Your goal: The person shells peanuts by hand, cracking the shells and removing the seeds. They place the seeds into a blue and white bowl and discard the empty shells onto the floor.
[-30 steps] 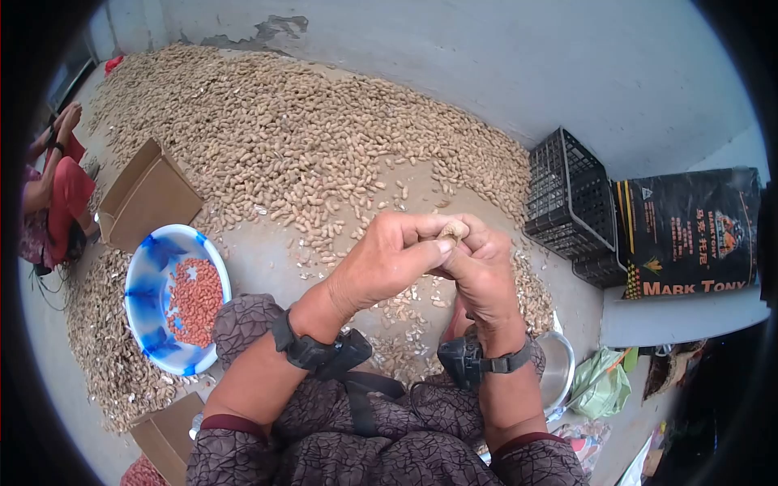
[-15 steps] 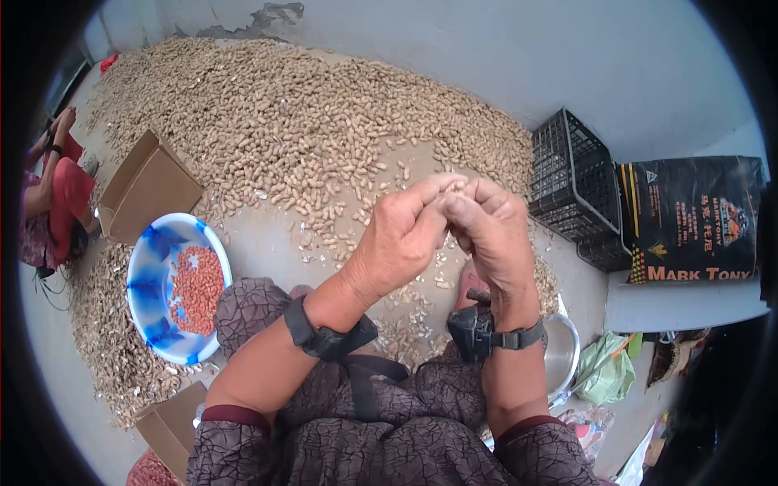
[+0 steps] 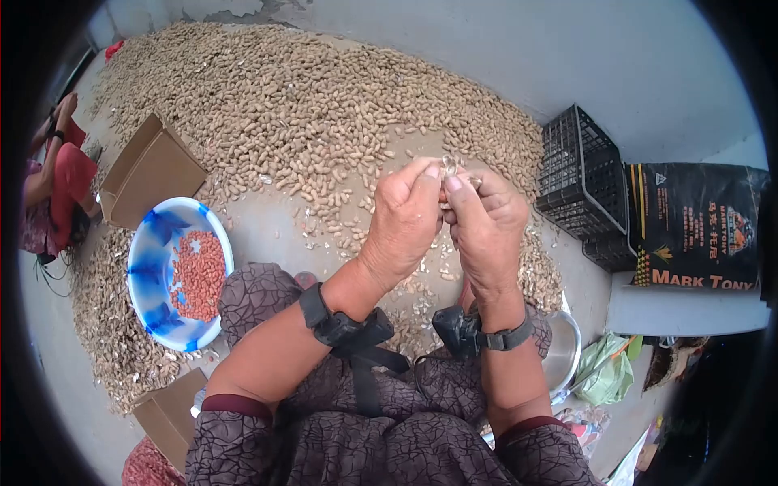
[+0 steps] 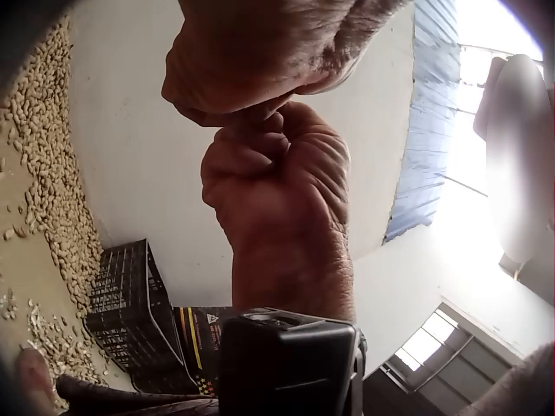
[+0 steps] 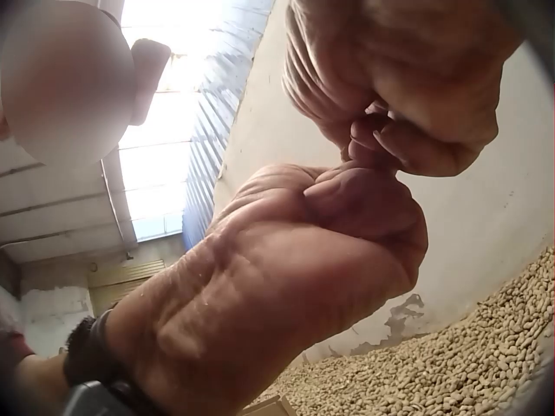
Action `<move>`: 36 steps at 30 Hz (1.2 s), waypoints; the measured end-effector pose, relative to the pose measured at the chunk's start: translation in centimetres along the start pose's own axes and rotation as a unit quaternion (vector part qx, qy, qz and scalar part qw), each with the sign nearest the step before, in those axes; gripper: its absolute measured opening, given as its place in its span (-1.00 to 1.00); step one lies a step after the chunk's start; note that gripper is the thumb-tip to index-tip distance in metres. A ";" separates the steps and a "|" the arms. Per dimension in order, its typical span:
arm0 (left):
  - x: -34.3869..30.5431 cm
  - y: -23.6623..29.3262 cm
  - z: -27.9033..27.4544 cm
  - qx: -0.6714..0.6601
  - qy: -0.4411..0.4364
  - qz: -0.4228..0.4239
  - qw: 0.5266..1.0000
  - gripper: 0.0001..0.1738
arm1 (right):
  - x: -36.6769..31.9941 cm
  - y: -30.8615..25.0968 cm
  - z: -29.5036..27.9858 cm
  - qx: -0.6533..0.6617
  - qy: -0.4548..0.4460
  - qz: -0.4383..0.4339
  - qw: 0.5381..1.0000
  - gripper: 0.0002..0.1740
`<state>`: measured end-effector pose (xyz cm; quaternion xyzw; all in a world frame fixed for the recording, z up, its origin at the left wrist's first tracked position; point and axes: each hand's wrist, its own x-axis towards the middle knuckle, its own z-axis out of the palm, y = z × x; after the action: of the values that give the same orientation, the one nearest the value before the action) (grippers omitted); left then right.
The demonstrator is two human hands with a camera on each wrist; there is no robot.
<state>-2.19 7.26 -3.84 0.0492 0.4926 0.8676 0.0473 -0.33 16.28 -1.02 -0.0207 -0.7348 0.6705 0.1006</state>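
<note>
My left hand (image 3: 399,217) and right hand (image 3: 492,231) meet in front of me, thumbs side by side. Between the thumb tips and curled forefingers they pinch a peanut (image 3: 450,165), its pale shell broken open at the top. A bit of reddish kernel shows between the thumbs. In the left wrist view the right hand (image 4: 282,204) appears from below with its fingers curled in. The right wrist view has the left hand (image 5: 399,87) above, fingertips against the other hand's; the peanut is hidden there. Unshelled peanuts (image 3: 284,113) lie heaped on the floor beyond both hands.
A blue and white basin (image 3: 146,279) with shelled red kernels (image 3: 198,275) stands at left, near a cardboard box (image 3: 150,174) and a pile of shells (image 3: 101,324). Black crates (image 3: 579,170) and a printed sack (image 3: 697,227) are right. Another person (image 3: 61,178) sits far left.
Both hands have moved up and away from me in the head view. The peanut, whole-looking a second ago, now has its shell broken open between the thumbs.
</note>
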 end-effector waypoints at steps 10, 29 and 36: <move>0.2 0.4 -1.3 -0.070 -0.064 -0.133 0.987 -0.72 | 0.0 -0.1 -0.6 0.004 -0.025 -0.025 0.999 -0.95; 0.3 1.4 -1.6 0.044 0.002 -0.181 0.983 -0.49 | -0.5 -0.3 -0.4 -0.092 -0.083 -0.057 0.991 -0.91; 0.1 1.8 -1.8 0.047 0.001 -0.203 0.978 -0.45 | -0.3 -0.3 -0.3 -0.094 -0.061 -0.016 0.994 -0.89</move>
<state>-2.61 4.84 -3.24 -0.0506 0.5329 0.8158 0.2189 0.09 16.49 -0.70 0.0226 -0.7998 0.5964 0.0636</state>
